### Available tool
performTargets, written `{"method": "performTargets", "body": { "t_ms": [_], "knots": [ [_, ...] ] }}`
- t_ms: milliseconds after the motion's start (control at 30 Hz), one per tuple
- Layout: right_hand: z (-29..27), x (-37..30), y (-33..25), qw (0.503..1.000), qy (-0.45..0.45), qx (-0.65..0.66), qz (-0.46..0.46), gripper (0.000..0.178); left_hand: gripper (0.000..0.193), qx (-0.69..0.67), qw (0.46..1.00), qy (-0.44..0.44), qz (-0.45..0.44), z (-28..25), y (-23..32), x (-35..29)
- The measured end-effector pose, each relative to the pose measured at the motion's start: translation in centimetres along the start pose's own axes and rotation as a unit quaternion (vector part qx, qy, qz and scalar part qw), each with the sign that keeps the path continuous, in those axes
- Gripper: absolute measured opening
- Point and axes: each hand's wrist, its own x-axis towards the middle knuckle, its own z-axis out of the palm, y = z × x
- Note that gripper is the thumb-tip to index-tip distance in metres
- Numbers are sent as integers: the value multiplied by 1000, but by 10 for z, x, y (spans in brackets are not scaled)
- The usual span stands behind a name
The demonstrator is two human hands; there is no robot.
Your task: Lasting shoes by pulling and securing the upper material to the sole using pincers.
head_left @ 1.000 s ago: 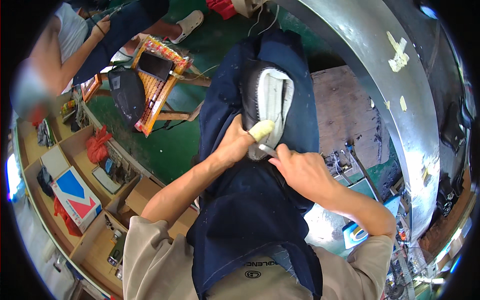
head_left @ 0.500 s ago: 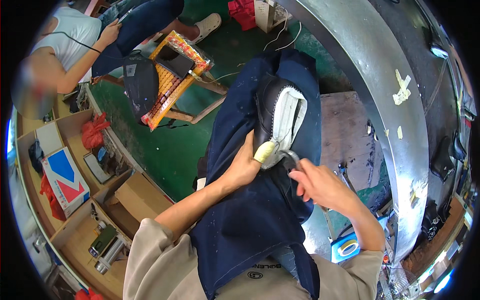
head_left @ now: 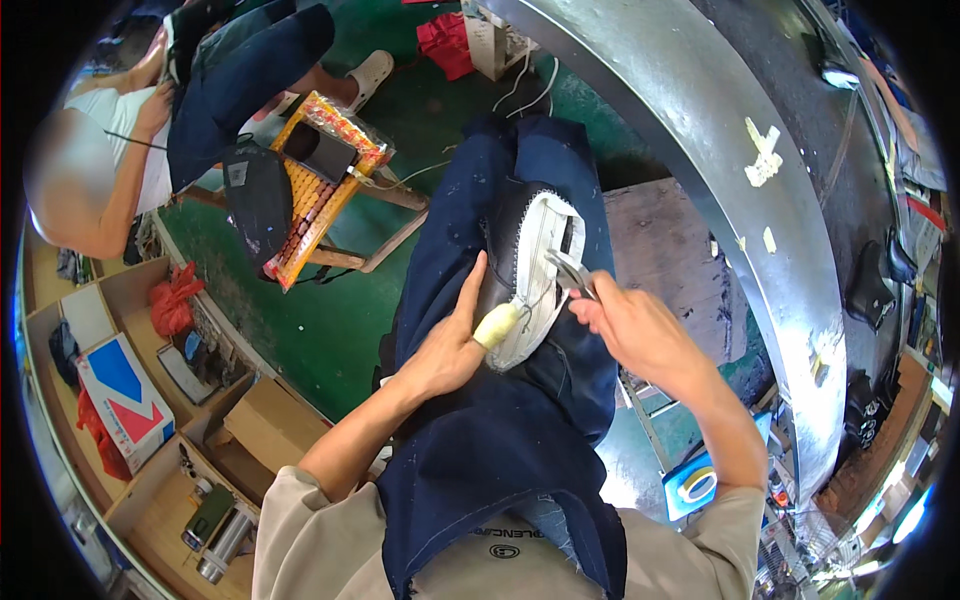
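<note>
Hands, two, engaged: right hand [head_left: 635,325], at four o'clock of the shoe [head_left: 537,235], fingers wrapped around a metal hand tool [head_left: 568,262]; left hand [head_left: 445,350], at eight o'clock, thumb and outstretched index braced against the shoe's near end, grip of its hidden fingers not tellable. Step in hand, as judged: tool work on the white, stitch-edged face; the next move seems to call for a steady left brace and a tool tip held off the left thumb. Surroundings, by size: bench [head_left: 690,120], curved grey metal, sweeping from one to four o'clock, its hard rim bounding the right arm's swing; green floor [head_left: 310,345], at nine o'clock, apparently the wider gap for moving; apron [head_left: 480,450], dark blue, at six; stool [head_left: 310,190], slatted, at ten, well apart. Workpiece: shoe, dark, one, lying lengthwise on the lap, white face up. Smalls: tool head over that face, contact unclear; thumb cover [head_left: 497,325], yellow, at the shoe's edge; strand [head_left: 530,310], thin, dark, just beside it.
</note>
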Motion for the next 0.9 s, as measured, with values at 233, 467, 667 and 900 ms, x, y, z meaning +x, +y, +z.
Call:
{"method": "performTargets", "body": {
  "t_ms": [233, 467, 667, 900],
  "knots": [
    [-23, 40, -6, 996, -57, -52, -41, 32, 58, 220, 958, 146, 116, 0, 3, 62],
    [14, 50, -28, 993, 15, -104, -58, 31, 63, -356, 933, 53, -6, 4, 12, 58],
    [53, 32, -27, 991, 107, 35, 65, 28, 78, -118, 990, 51, 57, -4, -3, 75],
    [11, 25, -19, 995, 82, 53, 5, 30, 76, -45, 993, 62, 87, -15, 14, 74]
  ]
}}
